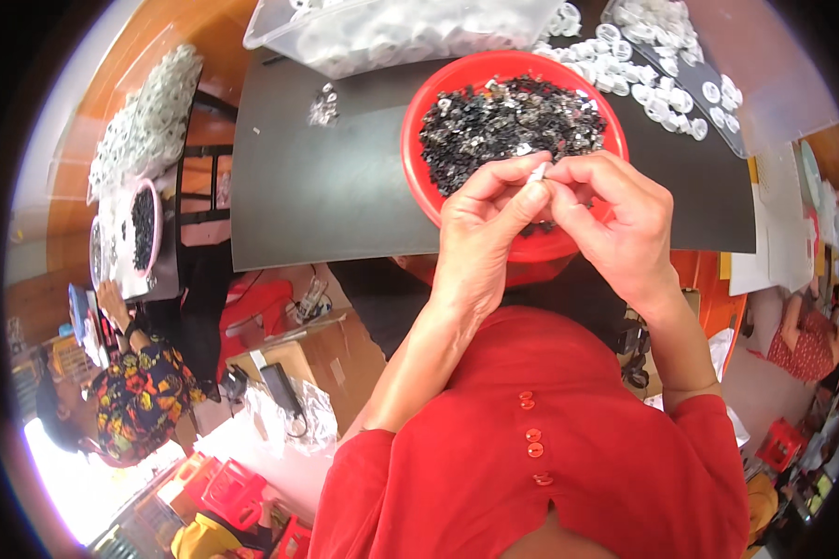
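Observation:
Both my hands meet over the near side of a red basin (418,182), which holds a heap of small black and silvery parts (503,121). A small white piece (537,173) is pinched between my fingertips; its exact kind is too small to make out. My left hand (483,219) grips it with thumb and forefinger. My right hand (615,210) is closed at the same spot, its thumb and forefinger pressed against the piece. Part of the basin's near rim is hidden behind my hands.
The basin stands on a dark table (326,186). Behind it is a clear plastic bin (391,47) of white parts. Loose white round pieces (662,98) lie at the back right, a small pile of bits (324,105) at the left. A cardboard box (322,359) stands below. Another person (149,391) works at the left.

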`<state>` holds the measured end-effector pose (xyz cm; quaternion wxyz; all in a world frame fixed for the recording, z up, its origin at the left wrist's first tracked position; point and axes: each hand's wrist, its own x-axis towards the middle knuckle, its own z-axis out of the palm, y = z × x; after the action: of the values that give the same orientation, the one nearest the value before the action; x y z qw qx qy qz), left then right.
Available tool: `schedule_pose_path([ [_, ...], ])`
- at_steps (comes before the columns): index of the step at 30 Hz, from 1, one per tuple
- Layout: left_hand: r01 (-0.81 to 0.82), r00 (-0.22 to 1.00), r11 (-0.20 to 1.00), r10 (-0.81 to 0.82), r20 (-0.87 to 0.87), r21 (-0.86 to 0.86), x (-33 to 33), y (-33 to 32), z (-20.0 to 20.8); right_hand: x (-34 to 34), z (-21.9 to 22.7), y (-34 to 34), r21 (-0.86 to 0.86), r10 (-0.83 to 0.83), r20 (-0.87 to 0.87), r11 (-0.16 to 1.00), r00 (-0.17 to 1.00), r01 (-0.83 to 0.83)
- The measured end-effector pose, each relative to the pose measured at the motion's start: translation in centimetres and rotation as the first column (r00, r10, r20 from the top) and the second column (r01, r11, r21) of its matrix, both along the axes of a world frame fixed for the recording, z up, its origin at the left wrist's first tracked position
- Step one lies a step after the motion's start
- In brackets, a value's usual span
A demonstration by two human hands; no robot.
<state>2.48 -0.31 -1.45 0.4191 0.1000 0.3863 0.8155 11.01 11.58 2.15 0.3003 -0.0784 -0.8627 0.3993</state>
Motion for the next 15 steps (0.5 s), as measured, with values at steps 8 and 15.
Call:
schedule_pose_path([
  [8, 0.005, 0.989, 0.998, -0.014, -0.146, -0.064, -0.1, -0.3, 1.0, -0.1, 0.3, 1.0, -0.211, 0.098, 0.098, 0.975, 0.990, -0.076],
  [15, -0.185, 0.908, 0.976, 0.126, -0.399, -0.112, -0.2, -1.4, 0.5, -2.0, 4.7, 3.8, -0.197, 0.213, 0.343, 0.969, 0.915, -0.152],
])
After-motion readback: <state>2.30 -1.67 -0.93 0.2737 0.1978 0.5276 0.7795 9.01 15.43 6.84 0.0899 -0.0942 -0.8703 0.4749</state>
